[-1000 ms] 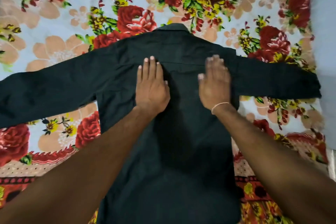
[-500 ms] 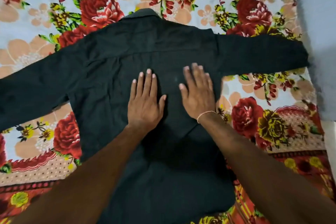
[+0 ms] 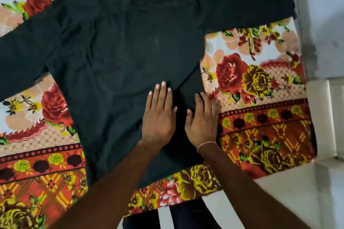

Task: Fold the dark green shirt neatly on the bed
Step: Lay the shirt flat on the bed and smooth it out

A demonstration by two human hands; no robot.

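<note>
The dark green shirt (image 3: 119, 46) lies spread flat on the bed, back side up, with both long sleeves stretched out to left and right and the collar at the far edge of the view. My left hand (image 3: 159, 115) rests flat on the lower back of the shirt, fingers straight and together. My right hand (image 3: 202, 119) lies flat beside it, near the shirt's right side seam, fingers straight, a thin thread band on its wrist. Neither hand holds any cloth. The shirt's hem sits near the bed's front edge.
A floral bedsheet (image 3: 247, 80) in red, yellow and peach covers the bed. The bed's right edge meets a pale wall (image 3: 323, 24), and pale floor (image 3: 290, 201) shows at the lower right. My dark trouser legs (image 3: 186, 215) stand against the bed's front edge.
Both flat hands have slid down the shirt's back from the shoulder area to the lower part, toward me. The view has tilted downward, so the shirt sits higher in frame.
</note>
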